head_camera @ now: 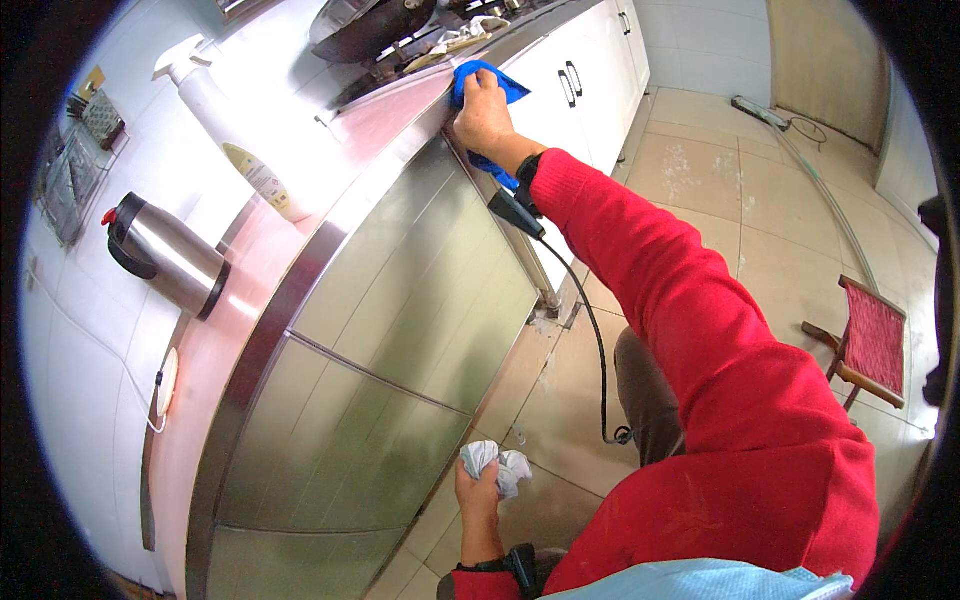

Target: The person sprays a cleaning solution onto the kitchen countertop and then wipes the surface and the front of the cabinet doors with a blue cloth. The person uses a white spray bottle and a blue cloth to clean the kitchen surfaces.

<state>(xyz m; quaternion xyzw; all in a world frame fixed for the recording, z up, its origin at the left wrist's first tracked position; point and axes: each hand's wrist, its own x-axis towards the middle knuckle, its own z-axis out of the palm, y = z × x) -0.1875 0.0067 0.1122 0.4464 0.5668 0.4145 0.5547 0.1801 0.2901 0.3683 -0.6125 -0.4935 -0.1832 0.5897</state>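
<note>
My right hand (484, 112), at the end of a long red sleeve, presses a blue cloth (516, 90) to the counter's metal edge near the stove; part of the cloth hangs below the wrist. Low in the picture, my left hand (478, 487) holds a crumpled white cloth (496, 466) in front of the cabinet's lower panels. A white spray bottle (240, 139) and a steel thermos jug (176, 259) stand on the pink countertop (259, 240). Black devices are strapped at both wrists, and a black cable runs down from the right one.
A dark wok (371, 34) and the gas stove lie at the top. Glossy green cabinet panels (405, 285) face me, with white cabinet doors (570, 97) beyond. A folding stool with a red seat (876, 341) and a long-handled mop (821, 180) are on the tiled floor to the right.
</note>
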